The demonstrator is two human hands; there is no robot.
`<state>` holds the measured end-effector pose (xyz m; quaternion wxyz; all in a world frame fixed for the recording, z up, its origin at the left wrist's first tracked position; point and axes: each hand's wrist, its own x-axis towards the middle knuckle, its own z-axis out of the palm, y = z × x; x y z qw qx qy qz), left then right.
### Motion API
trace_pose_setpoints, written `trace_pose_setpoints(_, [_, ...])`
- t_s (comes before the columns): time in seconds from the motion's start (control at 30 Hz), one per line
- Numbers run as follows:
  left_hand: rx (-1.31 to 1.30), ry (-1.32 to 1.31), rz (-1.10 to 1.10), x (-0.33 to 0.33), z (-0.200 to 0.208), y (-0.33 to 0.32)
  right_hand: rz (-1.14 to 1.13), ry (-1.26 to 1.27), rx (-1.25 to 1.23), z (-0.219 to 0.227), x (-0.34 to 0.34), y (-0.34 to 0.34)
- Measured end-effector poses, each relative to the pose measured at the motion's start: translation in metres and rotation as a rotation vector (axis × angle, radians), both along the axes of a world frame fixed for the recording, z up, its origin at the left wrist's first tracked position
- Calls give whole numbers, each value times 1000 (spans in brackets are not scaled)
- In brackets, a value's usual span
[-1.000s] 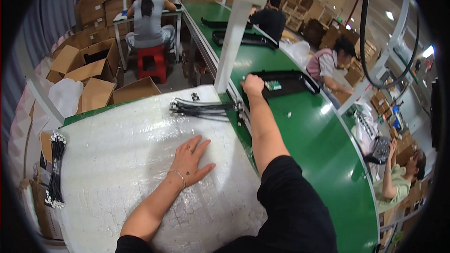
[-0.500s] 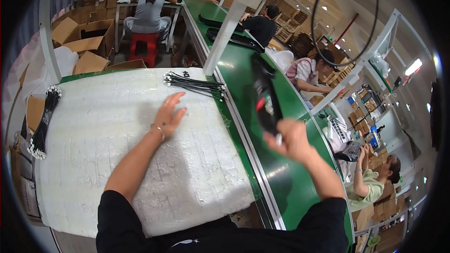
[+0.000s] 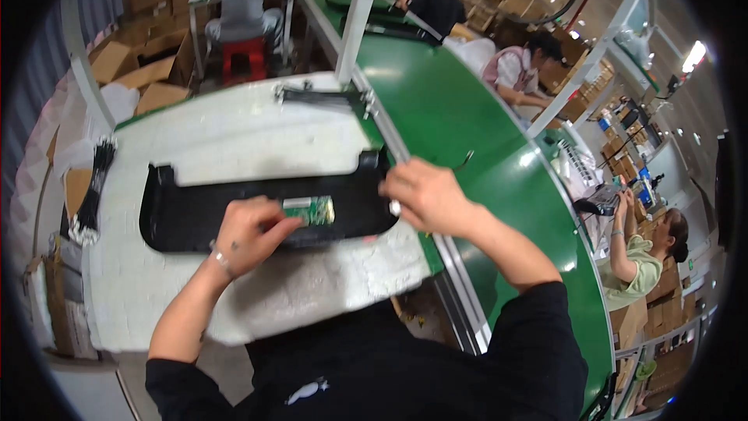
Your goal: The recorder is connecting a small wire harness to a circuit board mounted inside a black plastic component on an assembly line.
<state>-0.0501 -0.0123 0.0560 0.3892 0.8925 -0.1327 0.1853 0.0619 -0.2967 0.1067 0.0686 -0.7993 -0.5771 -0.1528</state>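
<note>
The left grip (image 3: 253, 230) is half-curled at the left end of a small green rectangular circuit board (image 3: 318, 210); I cannot tell whether it pinches it. The right grip (image 3: 421, 196) is bunched at the right end of a long black plastic housing (image 3: 202, 206), its hold unclear. The board lies inside the housing, on a white-covered tabletop (image 3: 125, 296). The housing is probably light, stiff, smooth: best held by its end walls; the board seems fragile, an edges-only hold.
</note>
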Motion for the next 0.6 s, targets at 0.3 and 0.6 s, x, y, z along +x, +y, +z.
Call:
trace_pose_setpoints(0.3, [-896,612,-270,35,8,-41,-163,-155,268,-22,-10,66])
trace_pose_setpoints(0.6, [-640,611,-209,32,-5,-35,-151,-119,202,-44,-13,71])
